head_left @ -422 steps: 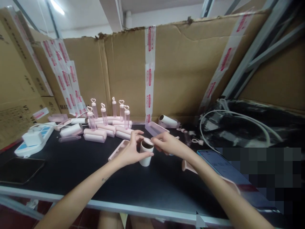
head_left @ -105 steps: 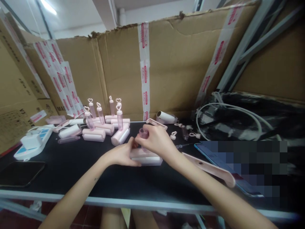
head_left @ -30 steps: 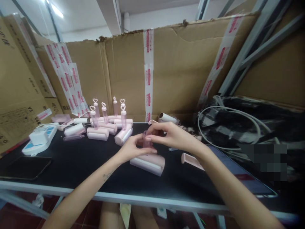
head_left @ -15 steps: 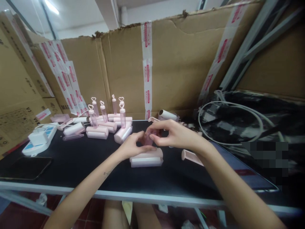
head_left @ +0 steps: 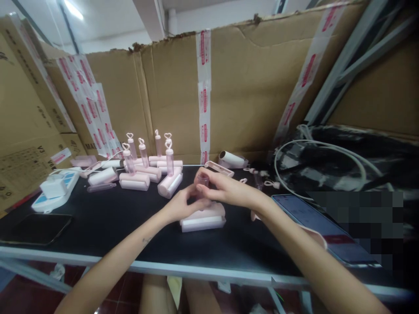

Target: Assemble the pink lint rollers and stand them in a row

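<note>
Tabletop (head_left: 98,226): black, grey front edge near me, cardboard wall (head_left: 248,91) behind. Open room lies left of my hands, toward the dark phone (head_left: 34,228); finished rollers (head_left: 147,168) crowd the back left, a second phone (head_left: 322,226) lies right. Roller (head_left: 203,218): pale pink, lying at mid-table under my hands. Tube (head_left: 203,181): small, clear pink, upright above it. My right hand (head_left: 225,189) pinches the tube; my left hand (head_left: 180,205) closes fingertips at its base.
</note>
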Action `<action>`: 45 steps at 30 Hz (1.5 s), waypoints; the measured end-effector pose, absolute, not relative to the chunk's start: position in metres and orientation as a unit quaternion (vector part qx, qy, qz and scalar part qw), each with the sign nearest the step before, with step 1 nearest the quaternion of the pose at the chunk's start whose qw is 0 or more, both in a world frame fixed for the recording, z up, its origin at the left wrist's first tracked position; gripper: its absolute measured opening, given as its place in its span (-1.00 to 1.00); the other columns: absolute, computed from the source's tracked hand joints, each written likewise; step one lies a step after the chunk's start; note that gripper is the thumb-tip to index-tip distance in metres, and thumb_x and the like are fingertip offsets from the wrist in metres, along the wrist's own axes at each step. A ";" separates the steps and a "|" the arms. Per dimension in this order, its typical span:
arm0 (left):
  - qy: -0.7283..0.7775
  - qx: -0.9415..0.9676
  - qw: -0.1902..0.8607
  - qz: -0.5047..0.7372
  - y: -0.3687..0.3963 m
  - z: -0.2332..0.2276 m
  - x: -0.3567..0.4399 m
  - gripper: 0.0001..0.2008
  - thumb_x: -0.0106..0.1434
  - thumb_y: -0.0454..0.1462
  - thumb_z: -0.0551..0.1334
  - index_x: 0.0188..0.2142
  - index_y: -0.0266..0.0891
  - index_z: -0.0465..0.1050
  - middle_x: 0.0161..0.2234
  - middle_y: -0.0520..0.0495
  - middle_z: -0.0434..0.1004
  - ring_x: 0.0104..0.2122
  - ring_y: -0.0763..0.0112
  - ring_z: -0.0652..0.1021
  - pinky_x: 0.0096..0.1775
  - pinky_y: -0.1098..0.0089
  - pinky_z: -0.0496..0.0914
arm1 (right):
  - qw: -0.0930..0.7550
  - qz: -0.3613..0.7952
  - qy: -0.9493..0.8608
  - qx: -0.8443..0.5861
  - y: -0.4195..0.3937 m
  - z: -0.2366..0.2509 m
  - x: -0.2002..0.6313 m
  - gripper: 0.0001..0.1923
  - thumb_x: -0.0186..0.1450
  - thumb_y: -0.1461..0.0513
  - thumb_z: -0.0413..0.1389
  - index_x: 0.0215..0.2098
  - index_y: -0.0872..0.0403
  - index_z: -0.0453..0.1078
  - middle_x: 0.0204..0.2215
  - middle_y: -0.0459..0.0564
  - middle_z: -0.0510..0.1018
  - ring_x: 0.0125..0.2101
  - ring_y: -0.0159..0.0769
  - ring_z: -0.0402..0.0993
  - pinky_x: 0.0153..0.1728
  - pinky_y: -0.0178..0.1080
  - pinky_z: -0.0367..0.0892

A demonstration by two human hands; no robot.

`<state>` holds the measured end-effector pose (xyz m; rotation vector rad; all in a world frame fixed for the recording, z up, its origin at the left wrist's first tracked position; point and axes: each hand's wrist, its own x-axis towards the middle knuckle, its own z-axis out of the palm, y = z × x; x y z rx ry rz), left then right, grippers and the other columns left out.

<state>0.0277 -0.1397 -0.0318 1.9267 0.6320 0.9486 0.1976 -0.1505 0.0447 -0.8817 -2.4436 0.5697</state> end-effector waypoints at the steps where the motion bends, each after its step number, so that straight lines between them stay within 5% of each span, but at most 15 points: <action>1: 0.235 0.778 0.451 0.369 -0.140 -0.033 0.027 -0.62 0.17 -0.11 0.21 -0.11 -0.32 0.37 -0.25 -0.13 0.51 -0.29 0.35 0.50 -0.18 0.35 0.37 | 0.239 0.219 -0.891 -0.317 -0.150 0.042 0.198 -0.80 0.30 0.13 -0.06 -0.28 0.11 0.23 -0.47 -0.09 0.39 -0.46 -0.38 0.28 -0.42 -0.33 0.22; 5: 0.244 0.760 0.490 0.350 -0.141 -0.037 0.027 -0.66 0.14 -0.11 0.24 -0.22 -0.35 0.42 -0.29 -0.13 0.53 -0.26 0.30 0.52 -0.19 0.35 0.39 | 0.305 0.225 -0.877 -0.296 -0.152 0.032 0.193 -0.80 0.24 0.11 0.04 -0.34 0.09 0.24 -0.45 -0.11 0.34 -0.43 -0.38 0.26 -0.38 -0.32 0.21; 11: 0.248 0.759 0.452 0.396 -0.140 -0.035 0.031 -0.52 0.03 -0.14 0.34 -0.07 -0.28 0.38 -0.10 -0.15 0.48 -0.09 0.20 0.48 -0.07 0.29 0.36 | 0.456 0.276 -0.813 -0.235 -0.147 0.012 0.176 -0.79 0.27 0.13 0.02 -0.45 0.09 0.21 -0.42 -0.08 0.31 -0.41 -0.38 0.24 -0.35 -0.29 0.20; 18: 0.246 0.758 0.478 0.368 -0.143 -0.031 0.031 -0.49 0.01 -0.14 0.35 -0.06 -0.31 0.38 -0.08 -0.16 0.49 -0.03 0.19 0.45 0.00 0.27 0.34 | 0.443 0.426 -0.783 -0.098 -0.136 0.006 0.172 -0.79 0.20 0.15 0.10 -0.50 0.10 0.23 -0.41 -0.07 0.35 -0.42 -0.38 0.29 -0.39 -0.29 0.23; 25: 0.251 0.804 0.424 0.332 -0.144 -0.035 0.024 -0.65 0.16 -0.15 0.22 -0.08 -0.24 0.38 -0.08 -0.12 0.47 -0.05 0.20 0.45 -0.01 0.23 0.33 | 0.421 0.446 -0.779 -0.127 -0.154 0.020 0.177 -0.84 0.16 0.18 0.14 -0.44 0.14 0.36 -0.32 0.03 0.44 -0.26 -0.28 0.38 -0.25 -0.22 0.29; 28: 0.268 0.809 0.409 0.327 -0.146 -0.033 0.027 -0.69 0.09 -0.13 0.27 -0.23 -0.27 0.41 -0.25 -0.08 0.49 -0.16 0.21 0.48 -0.14 0.30 0.39 | 0.454 0.460 -0.742 -0.178 -0.170 0.023 0.165 -0.83 0.12 0.17 0.18 -0.43 0.13 0.37 -0.49 -0.08 0.42 -0.46 -0.39 0.35 -0.43 -0.32 0.27; 33: 0.315 0.823 0.347 0.321 -0.151 -0.026 0.023 -0.51 -0.06 -0.04 0.35 -0.22 -0.27 0.32 -0.31 -0.07 0.41 -0.26 0.22 0.46 -0.24 0.29 0.39 | 0.551 0.498 -0.625 -0.240 -0.175 0.020 0.149 -0.53 0.17 0.13 0.12 -0.79 0.09 0.07 -0.81 -0.23 0.09 -0.74 -0.53 0.01 -0.69 -0.37 -0.01; 37: 0.328 0.847 0.306 0.286 -0.151 -0.020 0.013 -0.26 -0.27 -0.02 0.44 -0.12 -0.24 0.25 -0.16 -0.15 0.39 -0.13 0.11 0.43 -0.08 0.13 0.33 | 0.537 0.586 -0.573 -0.197 -0.167 0.020 0.157 -0.55 0.17 0.19 0.03 -0.84 0.07 0.09 -0.88 -0.21 0.07 -0.82 -0.51 0.00 -0.74 -0.34 0.00; 45: 0.284 0.813 0.427 0.278 -0.145 -0.028 0.011 -0.18 -0.14 -0.12 0.42 0.04 -0.28 0.05 -0.12 -0.21 0.42 -0.04 0.16 0.44 0.02 0.09 0.29 | 0.377 0.715 -0.578 -0.108 -0.146 0.026 0.162 -0.56 0.15 0.24 -0.03 -0.86 0.11 0.13 -0.92 -0.20 0.04 -0.88 -0.57 -0.09 -0.82 -0.42 -0.12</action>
